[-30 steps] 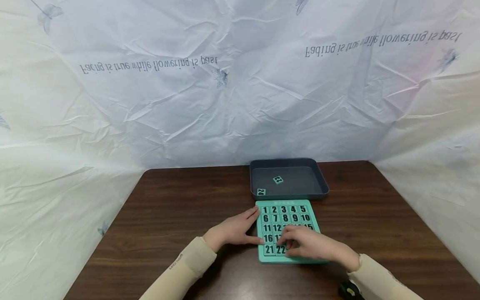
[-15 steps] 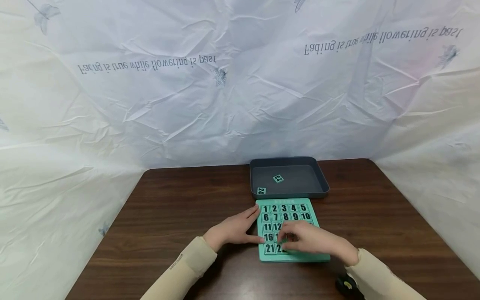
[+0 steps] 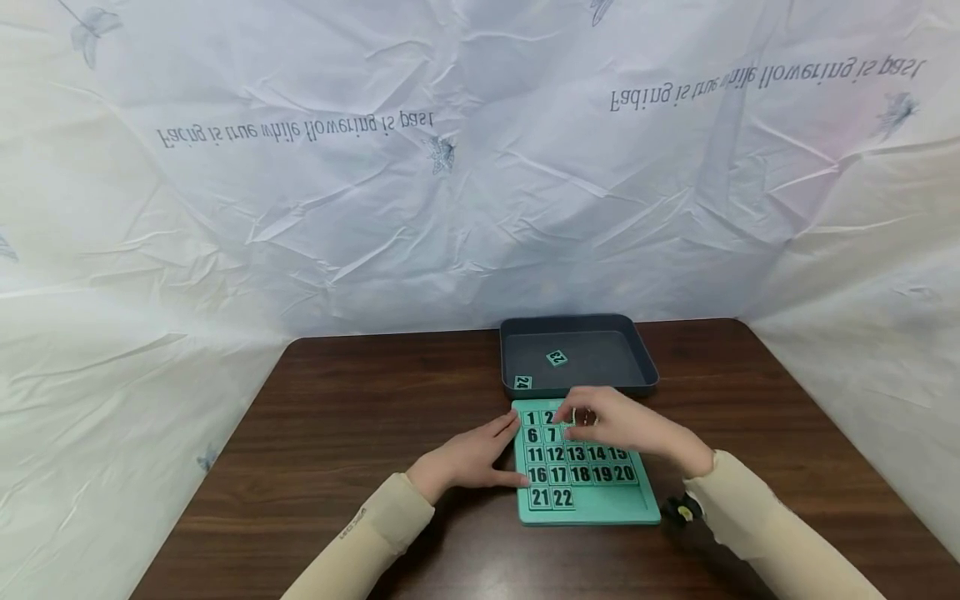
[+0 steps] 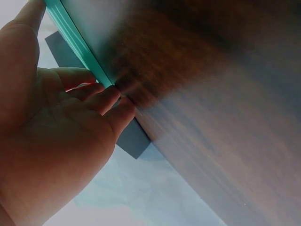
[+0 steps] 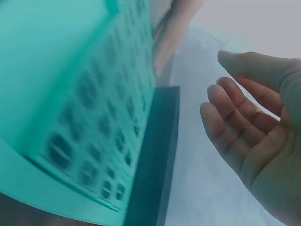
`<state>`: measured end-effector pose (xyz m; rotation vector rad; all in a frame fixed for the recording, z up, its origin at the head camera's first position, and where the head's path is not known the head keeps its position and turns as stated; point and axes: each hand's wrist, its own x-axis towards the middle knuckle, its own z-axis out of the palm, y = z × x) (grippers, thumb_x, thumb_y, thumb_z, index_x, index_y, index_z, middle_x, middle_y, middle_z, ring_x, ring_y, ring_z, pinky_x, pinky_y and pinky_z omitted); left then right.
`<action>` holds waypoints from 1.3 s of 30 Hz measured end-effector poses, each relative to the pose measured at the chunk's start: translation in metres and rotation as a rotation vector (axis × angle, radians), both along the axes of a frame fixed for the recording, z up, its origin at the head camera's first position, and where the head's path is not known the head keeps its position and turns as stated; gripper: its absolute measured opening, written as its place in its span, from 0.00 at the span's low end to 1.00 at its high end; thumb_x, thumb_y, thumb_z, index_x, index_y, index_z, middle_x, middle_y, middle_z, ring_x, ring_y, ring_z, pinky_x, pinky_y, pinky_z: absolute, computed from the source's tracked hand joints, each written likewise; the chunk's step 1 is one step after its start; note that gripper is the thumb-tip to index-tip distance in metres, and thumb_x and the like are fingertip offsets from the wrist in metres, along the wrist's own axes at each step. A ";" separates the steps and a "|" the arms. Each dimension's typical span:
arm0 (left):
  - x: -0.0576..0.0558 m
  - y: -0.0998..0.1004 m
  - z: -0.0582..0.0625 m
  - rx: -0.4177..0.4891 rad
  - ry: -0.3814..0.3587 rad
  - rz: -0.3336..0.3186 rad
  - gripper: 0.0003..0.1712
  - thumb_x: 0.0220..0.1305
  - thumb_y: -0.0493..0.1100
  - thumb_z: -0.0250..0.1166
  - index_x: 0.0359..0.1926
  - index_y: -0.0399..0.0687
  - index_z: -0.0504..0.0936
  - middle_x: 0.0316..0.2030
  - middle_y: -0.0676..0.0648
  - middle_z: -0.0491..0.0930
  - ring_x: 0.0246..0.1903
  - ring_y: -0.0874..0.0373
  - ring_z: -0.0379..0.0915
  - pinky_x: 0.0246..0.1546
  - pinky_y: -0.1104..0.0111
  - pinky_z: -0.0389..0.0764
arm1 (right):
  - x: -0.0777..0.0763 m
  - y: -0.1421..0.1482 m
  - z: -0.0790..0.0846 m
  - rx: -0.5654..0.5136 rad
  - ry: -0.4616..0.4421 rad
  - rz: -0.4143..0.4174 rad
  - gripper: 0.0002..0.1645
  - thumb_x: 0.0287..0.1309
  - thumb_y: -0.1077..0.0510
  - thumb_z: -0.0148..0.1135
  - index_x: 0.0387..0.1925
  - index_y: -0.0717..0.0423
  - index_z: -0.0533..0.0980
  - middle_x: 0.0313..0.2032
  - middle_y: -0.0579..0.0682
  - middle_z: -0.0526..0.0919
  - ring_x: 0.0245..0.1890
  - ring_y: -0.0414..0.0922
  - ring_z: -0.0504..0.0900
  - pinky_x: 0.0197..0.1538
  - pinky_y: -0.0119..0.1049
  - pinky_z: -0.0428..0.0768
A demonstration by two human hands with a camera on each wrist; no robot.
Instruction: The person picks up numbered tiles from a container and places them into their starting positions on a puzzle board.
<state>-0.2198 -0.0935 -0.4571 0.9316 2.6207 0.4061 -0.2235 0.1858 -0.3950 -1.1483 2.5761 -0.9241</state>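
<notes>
A mint-green number board [image 3: 611, 504] lies on the table with tiles 1 to 22 in rows; its bottom row is bare right of tile 22 [image 3: 562, 498]. My left hand [image 3: 476, 457] rests along the board's left edge, fingers spread, the thumb near the lower rows. Over the upper rows hovers my right hand [image 3: 618, 423], hiding some tiles; in the right wrist view its fingers [image 5: 225, 117] are loosely bent with nothing between them. Beyond the board, a dark grey tray [image 3: 600, 354] holds tile 23 [image 3: 557, 358] and tile 24 [image 3: 522, 382].
The brown wooden table [image 3: 390, 392] reaches to a wrinkled white sheet [image 3: 375, 217] hung behind and at the sides. A small black object [image 3: 684, 509] with a yellow spot lies by the right sleeve.
My right hand has left the bottom rows and moved up the board toward the tray, uncovering tile 22 and the bare slots beside it. My left hand stays in place.
</notes>
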 end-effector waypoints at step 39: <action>0.000 -0.001 -0.004 -0.002 0.024 -0.024 0.59 0.63 0.76 0.57 0.81 0.48 0.48 0.80 0.50 0.44 0.75 0.55 0.51 0.68 0.60 0.66 | -0.138 -0.026 -0.014 0.444 0.020 -0.177 0.33 0.61 0.78 0.50 0.67 0.60 0.73 0.70 0.64 0.66 0.69 0.62 0.65 0.54 0.50 0.74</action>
